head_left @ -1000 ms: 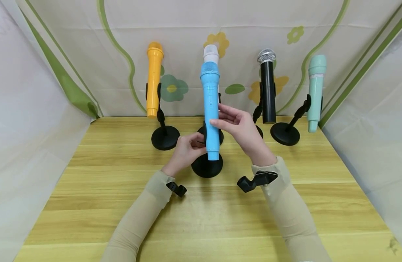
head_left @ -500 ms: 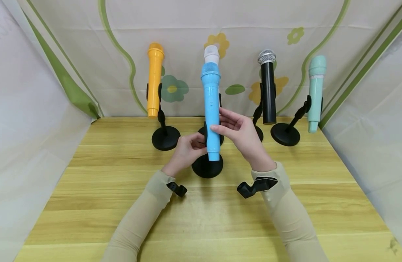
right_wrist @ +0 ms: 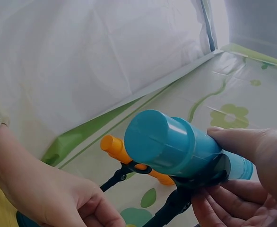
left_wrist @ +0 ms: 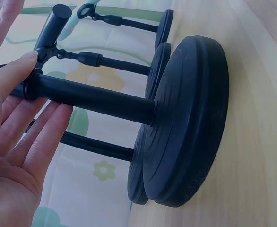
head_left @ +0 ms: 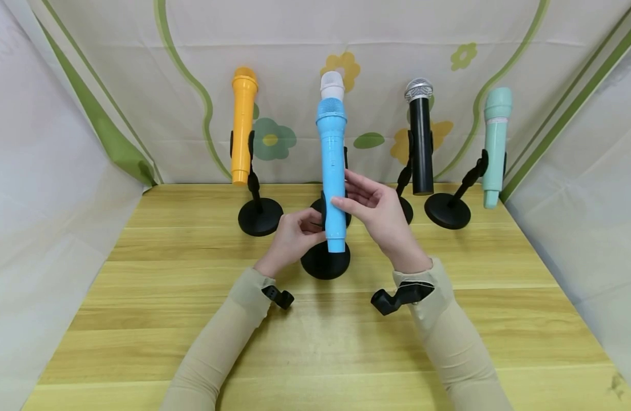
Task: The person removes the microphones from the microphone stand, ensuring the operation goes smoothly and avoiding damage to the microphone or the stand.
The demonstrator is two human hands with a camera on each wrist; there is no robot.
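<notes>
A light blue microphone [head_left: 333, 165] leans upright in the clip [right_wrist: 209, 175] of a black desk stand, its grille end up. My right hand [head_left: 379, 214] holds its lower body, thumb on the front and fingers behind at the clip. Lower down, my left hand [head_left: 294, 237] grips the stand's black pole [left_wrist: 96, 98], thumb on one side and fingers along the other. The stand's round base [head_left: 326, 264] sits on the wooden table. In the head view the blue microphone hides most of a white microphone [head_left: 332, 85] behind it.
An orange microphone [head_left: 242, 125] stands in its own stand at the left. To the right are a black microphone [head_left: 421, 142] with a silver grille and a mint green one [head_left: 496, 145], both on stands. A flowered cloth [head_left: 295, 34] hangs behind the table [head_left: 315, 354].
My right hand and wrist have sunk slightly, still holding the blue microphone, which has shifted a touch to the right. The left hand keeps its place on the pole.
</notes>
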